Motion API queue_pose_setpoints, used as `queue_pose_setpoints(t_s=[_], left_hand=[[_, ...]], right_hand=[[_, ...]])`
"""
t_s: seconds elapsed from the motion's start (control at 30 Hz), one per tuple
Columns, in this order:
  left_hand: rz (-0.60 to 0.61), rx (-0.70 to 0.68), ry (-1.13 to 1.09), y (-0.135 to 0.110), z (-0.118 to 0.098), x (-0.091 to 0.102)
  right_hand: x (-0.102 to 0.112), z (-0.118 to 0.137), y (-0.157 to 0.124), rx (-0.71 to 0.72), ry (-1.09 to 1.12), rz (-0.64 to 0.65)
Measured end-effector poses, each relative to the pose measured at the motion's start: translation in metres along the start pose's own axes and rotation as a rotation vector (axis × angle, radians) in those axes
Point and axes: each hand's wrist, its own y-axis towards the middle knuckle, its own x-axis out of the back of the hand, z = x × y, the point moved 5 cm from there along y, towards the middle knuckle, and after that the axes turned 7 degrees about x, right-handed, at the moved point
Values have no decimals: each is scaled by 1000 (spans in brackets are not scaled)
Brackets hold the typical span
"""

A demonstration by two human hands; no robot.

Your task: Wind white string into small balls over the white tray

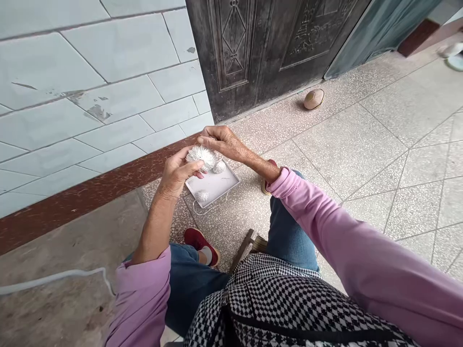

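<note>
A white, fluffy, pompom-like ball (201, 158) rests in my left hand (177, 171), with the thumb pressed across its front and the fingers behind it. Just above the ball, my right hand (220, 140) is bent over with thumb and fingers drawn together at its upper edge. Whatever lies between those fingertips is too small to make out. Below both hands, a shallow white tray (231, 183) sits on the floor. In it are a small wound white ball (219, 166) and a small spiky white tuft (203, 195). A thin white cord (206, 212) loops over the tray's near edge.
A tiled wall (123, 96) and a dark carved door (267, 43) stand ahead. On the speckled floor by the door lies a rounded tan object (314, 99). My red shoe (200, 246) is near the tray. A pale hose or cable (65, 274) lies at left.
</note>
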Motion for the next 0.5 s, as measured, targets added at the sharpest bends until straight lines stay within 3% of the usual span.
queue_pose_setpoints(t_s=[0.33,0.5], left_hand=[[-77,-59,-90,4,10,-4],[-5,-51,-159,2,8,-9]], right_hand=[[-9,-14,3,-15,29,8],[-10,-18,5,-122,138,-23]])
